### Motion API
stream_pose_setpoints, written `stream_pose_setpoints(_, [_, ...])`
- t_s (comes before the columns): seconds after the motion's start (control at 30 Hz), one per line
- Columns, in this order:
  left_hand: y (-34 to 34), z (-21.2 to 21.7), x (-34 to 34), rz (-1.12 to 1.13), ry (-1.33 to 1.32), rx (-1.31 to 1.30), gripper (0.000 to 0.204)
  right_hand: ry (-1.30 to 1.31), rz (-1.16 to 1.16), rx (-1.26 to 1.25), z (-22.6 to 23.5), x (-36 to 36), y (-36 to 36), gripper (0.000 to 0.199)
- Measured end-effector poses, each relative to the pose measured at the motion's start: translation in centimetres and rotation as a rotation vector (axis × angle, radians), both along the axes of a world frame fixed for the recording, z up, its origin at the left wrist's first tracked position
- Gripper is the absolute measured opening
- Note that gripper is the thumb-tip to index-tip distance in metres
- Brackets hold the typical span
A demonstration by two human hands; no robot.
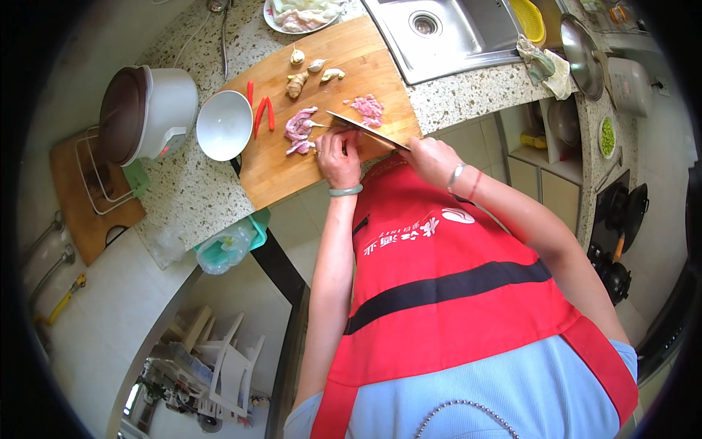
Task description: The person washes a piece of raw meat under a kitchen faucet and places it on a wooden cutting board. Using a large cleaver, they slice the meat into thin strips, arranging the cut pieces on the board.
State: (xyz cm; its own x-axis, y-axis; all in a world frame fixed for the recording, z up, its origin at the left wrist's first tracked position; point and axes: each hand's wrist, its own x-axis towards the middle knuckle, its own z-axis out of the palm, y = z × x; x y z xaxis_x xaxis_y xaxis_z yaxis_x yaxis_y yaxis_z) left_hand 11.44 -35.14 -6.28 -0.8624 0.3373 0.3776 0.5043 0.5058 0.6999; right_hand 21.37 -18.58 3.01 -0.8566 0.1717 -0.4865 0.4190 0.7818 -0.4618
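My right hand (433,162) grips a kitchen knife (369,132), its blade slanting up and left over the wooden cutting board (281,175). Beside the blade, my left hand (339,157) has its fingers curled down on raw meat, mostly hidden under them. Left of that hand lies a strip of raw meat (300,132). Small chopped pink meat (368,110) is heaped on the blade's far side. Farther up the board are ginger (296,85), a smaller ginger piece (333,74) and garlic bulbs (297,56). Red chillies (261,115) lie at the left, near a white bowl (224,126).
A rice cooker (172,110) stands left on the speckled counter (201,197). Behind the board are a plate of pale food (301,18) and a steel sink (468,29). A cloth (545,69) hangs at the counter edge. A plastic-lined bin (227,249) hangs below the counter.
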Motion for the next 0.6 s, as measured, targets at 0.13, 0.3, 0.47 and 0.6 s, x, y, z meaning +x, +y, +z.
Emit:
stream_pose_setpoints(0.13, [0.2,-0.2,0.2,0.022,0.025,0.029,0.009,-0.052,0.038,0.029,0.2,3.5,1.7,0.029])
stream_pose_setpoints(0.3, [-0.2,-0.3,0.0,-0.053,-0.005,-0.006,0.008,-0.039,-0.012,-0.033,0.4,0.0,0.2,0.034])
stream_pose_setpoints(0.47, [-0.4,0.1,-0.1,-0.066,0.001,-0.009,0.009,-0.083,-0.018,-0.042,-0.1,0.7,2.2,0.032])
stream_pose_setpoints(0.6, [-0.7,1.2,0.2,-0.111,-0.007,-0.001,0.009,-0.062,-0.060,-0.032,1.4,1.8,3.2,0.031])
